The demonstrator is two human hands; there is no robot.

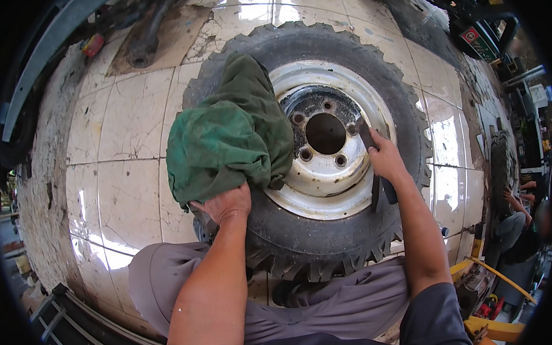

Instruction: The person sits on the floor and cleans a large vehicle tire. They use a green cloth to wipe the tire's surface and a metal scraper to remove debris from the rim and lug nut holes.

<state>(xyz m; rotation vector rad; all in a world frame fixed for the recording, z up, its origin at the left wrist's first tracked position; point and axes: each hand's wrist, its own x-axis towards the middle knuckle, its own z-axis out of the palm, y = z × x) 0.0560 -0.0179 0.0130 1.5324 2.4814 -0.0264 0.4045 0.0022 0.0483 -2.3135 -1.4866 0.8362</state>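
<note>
A knobbly-treaded tyre (341, 232) on a scuffed silver wheel rim (309, 180) lies flat on the floor before me. My left hand (226, 202) grips the lower edge of a bunched green cloth (228, 134). The cloth drapes over the left side of the tyre and rim, hiding part of both. Over the rim's right side, my right hand (383, 157) is closed round a scraper (366, 133) with a flat dark blade. Its blade points up and left, beside a bolt hole near the round centre opening; whether it touches the metal I cannot tell.
Pale, cracked floor tiles (131, 128) surround the tyre. A dark metal part (143, 46) rests on a brown sheet at the far left. Yellow metal framework (495, 329) stands at the lower right. Another person (520, 223) is at the far right beside another tyre (500, 159).
</note>
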